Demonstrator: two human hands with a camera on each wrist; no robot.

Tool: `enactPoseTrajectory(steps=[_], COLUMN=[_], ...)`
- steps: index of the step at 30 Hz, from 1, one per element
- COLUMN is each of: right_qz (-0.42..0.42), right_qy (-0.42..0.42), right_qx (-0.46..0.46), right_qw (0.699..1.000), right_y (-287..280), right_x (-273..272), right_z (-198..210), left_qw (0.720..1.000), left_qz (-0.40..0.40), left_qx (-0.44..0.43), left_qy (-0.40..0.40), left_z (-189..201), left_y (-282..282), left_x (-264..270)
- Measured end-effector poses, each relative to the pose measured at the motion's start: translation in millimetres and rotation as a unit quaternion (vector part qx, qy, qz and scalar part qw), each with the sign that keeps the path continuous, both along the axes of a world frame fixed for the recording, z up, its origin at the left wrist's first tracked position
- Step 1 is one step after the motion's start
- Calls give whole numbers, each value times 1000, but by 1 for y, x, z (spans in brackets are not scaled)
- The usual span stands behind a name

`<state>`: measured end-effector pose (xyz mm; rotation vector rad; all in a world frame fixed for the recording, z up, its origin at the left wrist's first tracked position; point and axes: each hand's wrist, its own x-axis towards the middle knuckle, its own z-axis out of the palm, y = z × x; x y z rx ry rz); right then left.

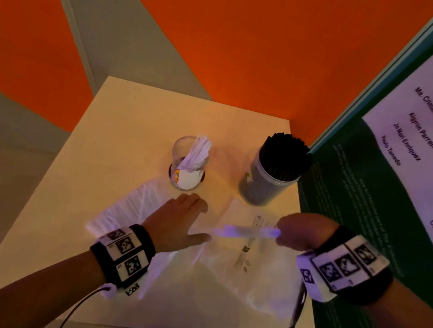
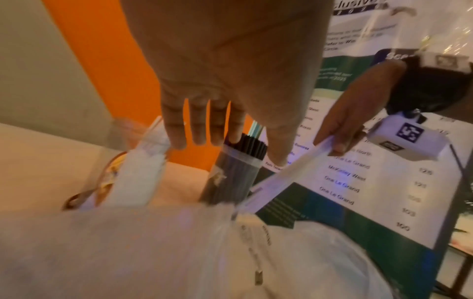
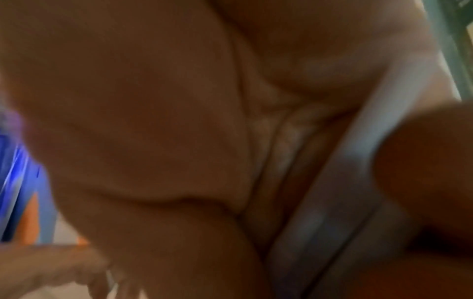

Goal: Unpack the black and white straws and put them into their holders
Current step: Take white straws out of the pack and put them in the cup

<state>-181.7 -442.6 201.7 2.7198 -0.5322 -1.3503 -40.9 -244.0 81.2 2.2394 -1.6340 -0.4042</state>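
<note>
My right hand (image 1: 294,231) grips a small bundle of white straws (image 1: 247,230) by one end and holds it level above the clear plastic packaging (image 1: 257,273). The same white straws (image 2: 286,176) slant down from the right hand (image 2: 340,129) in the left wrist view. In the right wrist view the straws (image 3: 332,212) cross my blurred palm. My left hand (image 1: 187,213) is flat with straight, spread fingers (image 2: 202,125) over the packaging; whether it touches is unclear. Behind stand a glass jar (image 1: 188,165) with white straws and a grey tub (image 1: 267,181) full of black straws.
A white pack (image 1: 128,206) lies left of my left hand on the beige table (image 1: 130,126). A thin dark stick (image 1: 298,309) lies near the table's right edge. A green and white poster board (image 1: 405,195) stands close on the right, an orange wall behind.
</note>
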Motion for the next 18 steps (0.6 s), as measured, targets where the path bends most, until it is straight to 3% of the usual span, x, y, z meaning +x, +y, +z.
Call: enactPoseTrajectory(steps=[4,7,9,11,14,15,16,18], right_qz=[19,4,-55,-160,-330,-355,-373,-385], right_qy=[-52,-108,-167,-286,-499,-535,-553,-556], right_qx=[17,112,194,284,350,359,374,402], right_qw=[998,988,965,901,721,677,644,617], right_y=[-1,5,5,1,-2,2,9,27], right_x=[18,39,49,54,63,69,77,92], right_z=[30,30,25,18,1,-6,-14,-32], left_qw=[995,995,996,996,996,996,997,998], left_qz=[-57,-39,-11,22,61,66,67,60], left_qx=[-84,-95,-89,-54,-9,-4,-4,-12], left_qy=[-23,-14,-28,-60,-61,-55,-48,-34], left_z=[23,32,33,30,26,25,24,24], left_y=[-39,-51,-46,-36,-22,-20,-21,-26], left_x=[-3,5,18,35,57,62,64,63])
